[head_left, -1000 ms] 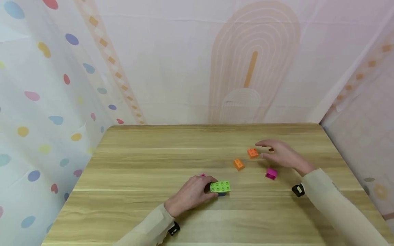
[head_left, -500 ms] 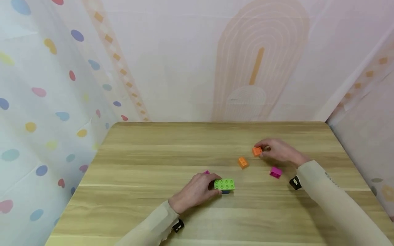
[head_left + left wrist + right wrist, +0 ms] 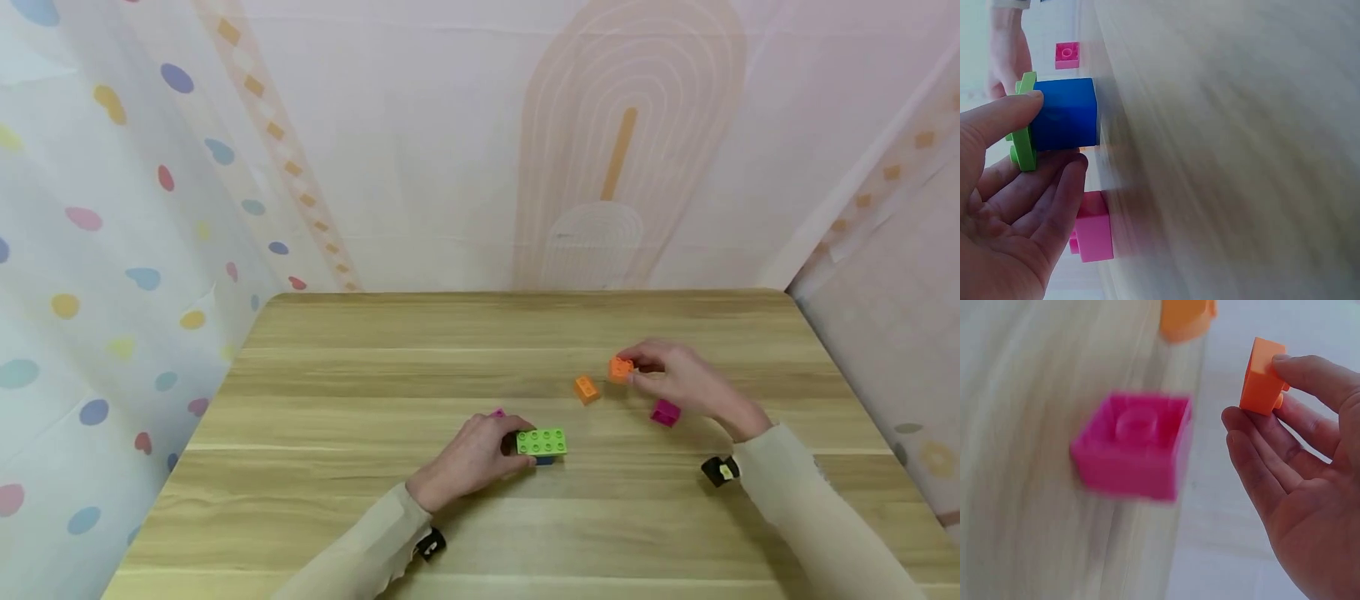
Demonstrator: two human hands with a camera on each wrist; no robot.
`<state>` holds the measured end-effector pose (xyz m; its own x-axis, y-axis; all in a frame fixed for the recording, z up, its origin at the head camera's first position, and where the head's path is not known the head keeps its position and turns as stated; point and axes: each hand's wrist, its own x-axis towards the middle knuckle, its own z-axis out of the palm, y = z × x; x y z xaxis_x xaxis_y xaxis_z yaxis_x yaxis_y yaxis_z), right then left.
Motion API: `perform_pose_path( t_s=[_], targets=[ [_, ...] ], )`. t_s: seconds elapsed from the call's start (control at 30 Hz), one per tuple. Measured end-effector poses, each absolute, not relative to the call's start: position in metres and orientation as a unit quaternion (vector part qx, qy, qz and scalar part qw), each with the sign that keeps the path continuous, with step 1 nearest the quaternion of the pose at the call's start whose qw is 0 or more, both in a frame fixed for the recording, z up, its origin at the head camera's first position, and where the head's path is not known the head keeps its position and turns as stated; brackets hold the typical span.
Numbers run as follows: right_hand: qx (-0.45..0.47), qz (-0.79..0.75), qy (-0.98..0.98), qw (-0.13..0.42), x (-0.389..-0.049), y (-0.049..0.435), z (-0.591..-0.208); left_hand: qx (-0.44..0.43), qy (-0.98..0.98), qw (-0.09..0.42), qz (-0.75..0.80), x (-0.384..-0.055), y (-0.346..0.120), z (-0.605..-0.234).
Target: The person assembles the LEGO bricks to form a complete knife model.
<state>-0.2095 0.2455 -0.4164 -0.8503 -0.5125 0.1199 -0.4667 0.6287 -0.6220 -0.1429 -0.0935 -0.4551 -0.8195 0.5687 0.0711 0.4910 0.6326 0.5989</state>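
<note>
My left hand (image 3: 472, 458) grips a stack of toy building bricks: a flat lime-green brick (image 3: 542, 442) with studs up, on top of a blue brick (image 3: 1066, 114). In the left wrist view the thumb presses at the seam of the two. Toward the back right, my right hand (image 3: 678, 379) pinches a bright orange brick (image 3: 1263, 375) between thumb and fingers, its studs toward the palm in the right wrist view. Close by lies a lighter orange brick (image 3: 587, 389). Below the right hand a magenta brick (image 3: 665, 412) rests with its hollow side showing.
A pink brick (image 3: 1093, 228) stands on the table just behind the left hand, mostly hidden in the head view. The wooden table (image 3: 337, 358) ends at a patterned cloth (image 3: 420, 167) at the back.
The right hand has closed in on the bright orange brick from the right and now pinches it. The left hand keeps its hold on the green and blue stack; the head view shifts slightly.
</note>
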Motion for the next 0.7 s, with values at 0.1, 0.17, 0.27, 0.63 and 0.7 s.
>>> perform_pose_path(
  t_s=[0.1, 0.17, 0.27, 0.63, 0.7],
  targets=[
    [-0.275, -0.337, 0.900, 0.023, -0.197, 0.236, -0.417, 0.291, 0.901, 0.067, 0.315, -0.143, -0.095, -0.456],
    [-0.280, -0.338, 0.898, 0.013, -0.189, 0.230, -0.417, 0.290, 0.901, 0.069, 0.315, -0.142, -0.095, -0.456],
    [-0.294, -0.338, 0.894, -0.003, -0.179, 0.221, -0.417, 0.290, 0.901, 0.071, 0.315, -0.142, -0.094, -0.457],
    [-0.338, -0.345, 0.875, -0.038, -0.157, 0.188, -0.421, 0.290, 0.900, 0.076, 0.316, -0.143, -0.094, -0.456],
    [-0.344, -0.342, 0.874, -0.032, -0.153, 0.182, -0.422, 0.289, 0.900, 0.080, 0.317, -0.143, -0.094, -0.456]
  ],
)
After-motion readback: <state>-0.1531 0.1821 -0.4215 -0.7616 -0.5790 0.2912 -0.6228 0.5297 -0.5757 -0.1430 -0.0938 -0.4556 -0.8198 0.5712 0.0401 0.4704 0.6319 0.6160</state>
